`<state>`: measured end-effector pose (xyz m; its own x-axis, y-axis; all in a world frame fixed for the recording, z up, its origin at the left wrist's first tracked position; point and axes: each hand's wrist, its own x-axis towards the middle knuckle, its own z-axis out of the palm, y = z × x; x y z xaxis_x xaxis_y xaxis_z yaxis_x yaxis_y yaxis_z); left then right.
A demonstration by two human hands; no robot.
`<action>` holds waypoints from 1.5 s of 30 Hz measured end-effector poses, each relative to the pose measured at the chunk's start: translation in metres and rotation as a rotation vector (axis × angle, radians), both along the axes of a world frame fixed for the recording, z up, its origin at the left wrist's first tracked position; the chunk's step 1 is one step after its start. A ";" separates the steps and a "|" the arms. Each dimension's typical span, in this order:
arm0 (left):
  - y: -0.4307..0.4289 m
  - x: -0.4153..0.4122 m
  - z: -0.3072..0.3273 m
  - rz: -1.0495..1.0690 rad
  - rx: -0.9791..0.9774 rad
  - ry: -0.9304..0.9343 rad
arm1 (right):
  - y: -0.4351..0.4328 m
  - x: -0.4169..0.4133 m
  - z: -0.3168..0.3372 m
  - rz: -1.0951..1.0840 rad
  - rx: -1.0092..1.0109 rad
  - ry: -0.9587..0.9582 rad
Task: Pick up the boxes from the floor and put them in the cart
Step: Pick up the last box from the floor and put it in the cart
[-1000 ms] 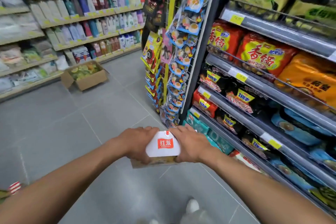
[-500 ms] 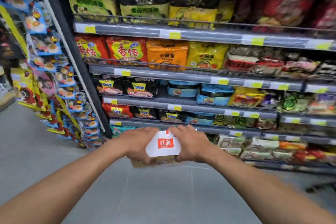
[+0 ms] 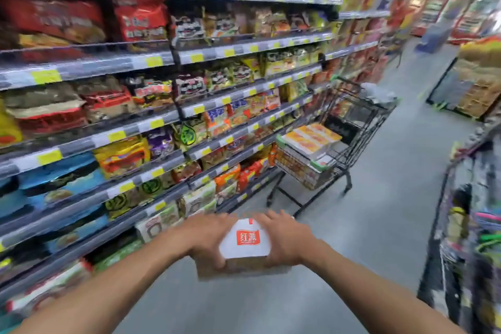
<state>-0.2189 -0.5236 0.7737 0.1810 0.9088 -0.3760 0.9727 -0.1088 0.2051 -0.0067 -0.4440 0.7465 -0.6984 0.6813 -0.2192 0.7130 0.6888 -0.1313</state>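
I carry a white box (image 3: 245,245) with a red label in front of me at waist height. My left hand (image 3: 207,238) grips its left side and my right hand (image 3: 288,238) grips its right side, fingers curled over the top edges. Ahead and to the right stands a black wire cart (image 3: 349,127) beside the shelves. Its lower front basket holds several flat orange and white boxes (image 3: 310,138). The cart is still some steps away from my hands.
Long snack shelves (image 3: 162,122) run along my left, full of bags. A dark rack (image 3: 466,238) with goods stands close on my right. A stacked display (image 3: 477,84) sits further down the aisle on the right. Grey floor (image 3: 379,198) lies between me and the cart.
My view has swung right, from the aisle end and shelf face to looking down the aisle, so the cart has come into sight. Both hands keep the same grip on the box.
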 end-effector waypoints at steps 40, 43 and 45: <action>0.538 0.173 -0.034 -0.845 0.074 -0.030 | 0.350 0.166 -0.016 -0.839 -0.025 -0.019; 0.559 0.178 -0.043 -0.837 0.058 -0.032 | 0.372 0.172 -0.025 -0.830 -0.037 -0.019; 0.571 0.184 -0.046 -0.831 0.039 -0.030 | 0.385 0.178 -0.029 -0.824 -0.041 -0.010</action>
